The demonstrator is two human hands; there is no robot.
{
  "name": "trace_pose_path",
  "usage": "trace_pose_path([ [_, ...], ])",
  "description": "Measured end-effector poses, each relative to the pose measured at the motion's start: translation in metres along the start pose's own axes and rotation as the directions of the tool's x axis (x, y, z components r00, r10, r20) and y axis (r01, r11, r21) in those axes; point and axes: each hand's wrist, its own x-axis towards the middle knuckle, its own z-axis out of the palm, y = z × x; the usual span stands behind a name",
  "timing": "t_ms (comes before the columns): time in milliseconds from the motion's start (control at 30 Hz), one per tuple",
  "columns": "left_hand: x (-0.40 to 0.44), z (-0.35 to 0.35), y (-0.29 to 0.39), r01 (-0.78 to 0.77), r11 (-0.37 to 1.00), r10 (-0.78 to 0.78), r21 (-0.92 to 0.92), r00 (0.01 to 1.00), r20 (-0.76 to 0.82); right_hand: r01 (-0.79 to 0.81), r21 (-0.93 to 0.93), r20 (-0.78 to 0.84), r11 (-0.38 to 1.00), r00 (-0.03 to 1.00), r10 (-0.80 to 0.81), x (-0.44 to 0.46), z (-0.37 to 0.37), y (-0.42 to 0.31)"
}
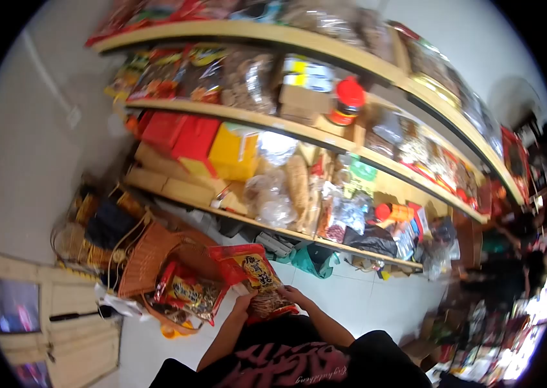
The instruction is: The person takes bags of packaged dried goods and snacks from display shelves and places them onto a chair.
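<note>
Between my two hands is a red packet of dried food (252,268) with a yellow label and a clear lower window. My left hand (243,302) grips its lower left edge, and my right hand (293,296) is closed on its lower right side. The fingers are partly hidden behind and against the packet. Just left of it, a similar red packet (186,292) lies at the mouth of a tilted orange wicker basket (147,255) on the floor.
Wooden shelves (241,107) ahead carry bagged goods, red and yellow boxes (233,152) and a red-lidded jar (349,100). A teal bag (315,260) lies under the lowest shelf. A pale wooden cabinet (83,323) stands at lower left. People (512,275) are at far right, blurred.
</note>
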Motion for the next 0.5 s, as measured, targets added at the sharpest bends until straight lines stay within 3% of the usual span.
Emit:
trace_pose_path([
  [167,0.024,0.050,-0.038,0.079,0.968,-0.115,0.237,0.983,0.144,0.012,0.375,-0.173,0.927,0.983,0.058,-0.047,-0.036,0.064],
  [200,0.018,0.065,-0.048,0.106,0.953,-0.150,0.285,0.980,0.134,0.106,0.486,-0.181,0.867,0.983,-0.019,-0.065,-0.042,0.078],
  [267,0.015,0.098,-0.070,0.155,0.914,-0.211,0.374,0.971,0.112,0.117,0.535,-0.245,0.837,0.969,0.021,-0.101,-0.058,0.096],
  [367,-0.023,0.154,-0.103,0.134,0.867,-0.259,0.479,0.944,0.204,0.106,0.609,-0.317,0.786,0.941,0.119,-0.140,-0.096,0.121],
  [433,-0.001,0.159,-0.135,0.141,0.841,-0.330,0.522,0.899,0.288,0.137,0.616,-0.304,0.776,0.950,0.073,-0.145,-0.123,0.165],
  [500,0.006,0.173,-0.167,0.148,0.776,-0.354,0.612,0.907,0.229,0.154,0.754,-0.260,0.639,0.963,0.076,-0.160,-0.137,0.192],
])
